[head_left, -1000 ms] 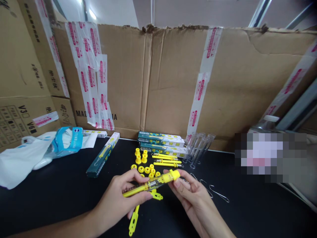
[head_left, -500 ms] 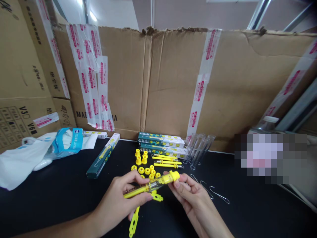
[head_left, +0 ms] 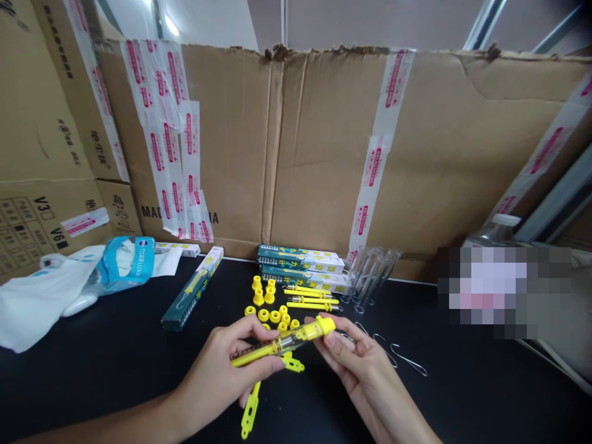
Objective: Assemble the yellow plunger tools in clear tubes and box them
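My left hand [head_left: 240,357] is closed round the clear tube of a spring scale [head_left: 289,341], which slants up to the right. A yellow rod and a metal spring show through the tube. At the upper end sits a yellow cap [head_left: 326,325], pinched between the thumb and fingers of my right hand [head_left: 356,354]. Below the tube, a flat yellow slotted piece [head_left: 250,414] juts out under my left hand, and another yellow slotted tab [head_left: 293,364] shows just beneath the scale. Whether those two touch my left fingers is hidden.
Behind my hands lie several yellow collars [head_left: 258,296], yellow rods with springs [head_left: 312,301], clear tubes [head_left: 374,277] and printed boxes [head_left: 300,259]. Metal hooks [head_left: 409,359] lie at right. Another box [head_left: 192,290] and a tissue pack [head_left: 127,262] are at left. A cardboard wall [head_left: 324,154] stands behind.
Both hands keep nearly the same place on the spring scale. The right fingers have shifted slightly about the yellow cap, and the view has tilted a little.
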Tool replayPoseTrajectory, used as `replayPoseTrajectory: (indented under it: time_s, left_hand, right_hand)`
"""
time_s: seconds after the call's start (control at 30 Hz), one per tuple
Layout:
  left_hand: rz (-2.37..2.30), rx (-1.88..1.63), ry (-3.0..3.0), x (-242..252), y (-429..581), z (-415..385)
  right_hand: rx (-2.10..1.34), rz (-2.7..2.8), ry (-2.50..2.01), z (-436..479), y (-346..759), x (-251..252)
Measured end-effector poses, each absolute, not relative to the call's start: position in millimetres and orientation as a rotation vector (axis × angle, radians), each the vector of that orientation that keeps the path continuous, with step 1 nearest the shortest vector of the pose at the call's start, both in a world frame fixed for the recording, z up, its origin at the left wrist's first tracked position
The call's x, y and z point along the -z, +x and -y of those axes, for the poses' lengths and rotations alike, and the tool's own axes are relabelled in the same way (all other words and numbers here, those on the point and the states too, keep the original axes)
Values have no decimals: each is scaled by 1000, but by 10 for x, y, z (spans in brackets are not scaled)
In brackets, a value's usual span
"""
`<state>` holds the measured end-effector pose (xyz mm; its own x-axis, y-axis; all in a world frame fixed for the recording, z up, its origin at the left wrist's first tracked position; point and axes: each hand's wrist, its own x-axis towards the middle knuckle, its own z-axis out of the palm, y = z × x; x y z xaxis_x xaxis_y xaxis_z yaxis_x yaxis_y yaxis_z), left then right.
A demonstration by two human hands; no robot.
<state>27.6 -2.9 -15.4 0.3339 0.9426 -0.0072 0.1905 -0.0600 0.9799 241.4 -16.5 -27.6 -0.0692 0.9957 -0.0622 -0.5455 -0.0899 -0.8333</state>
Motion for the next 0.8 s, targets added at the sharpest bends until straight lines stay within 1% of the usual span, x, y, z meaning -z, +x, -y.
replayPoseTrajectory:
  time_s: [0.8]
  left_hand:
    - [-1097,-840,1562,126,279,46]
  right_hand:
    - [-1521,771,-810,166,2412,259]
